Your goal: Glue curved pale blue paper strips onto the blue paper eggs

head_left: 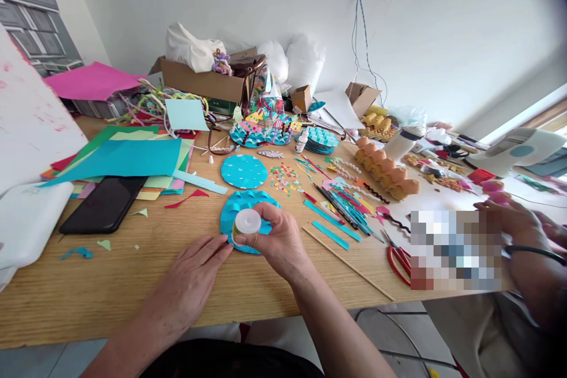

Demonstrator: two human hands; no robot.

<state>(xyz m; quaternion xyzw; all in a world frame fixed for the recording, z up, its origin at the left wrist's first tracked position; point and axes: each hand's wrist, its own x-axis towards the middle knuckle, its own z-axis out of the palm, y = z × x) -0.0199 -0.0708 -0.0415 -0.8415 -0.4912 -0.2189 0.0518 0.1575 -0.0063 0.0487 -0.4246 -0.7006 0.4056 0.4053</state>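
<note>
My right hand (283, 241) grips a small squat bottle (247, 222) with its round whitish base turned up; its lower end is hidden. Under it lies a blue paper disc (228, 208) with wavy strips of blue paper standing along its far part. My left hand (197, 269) rests on the table, fingers stretched out, the fingertips at the disc's near left edge. Just beyond is a second blue disc (244, 171) dotted with white marks. A little white cone-shaped cap (211, 159) stands to its left. Two blue paper strips (330, 235) lie to the right.
At left are a black phone (104, 204) and stacked coloured paper (119, 158). Red-handled scissors (399, 263), a wooden stick (349, 264), pens (339, 205) and egg-carton pieces (385, 172) lie right. Finished-looking paper decorations (261, 130) stand behind. A co-worker's hands (516, 221) hold something pink.
</note>
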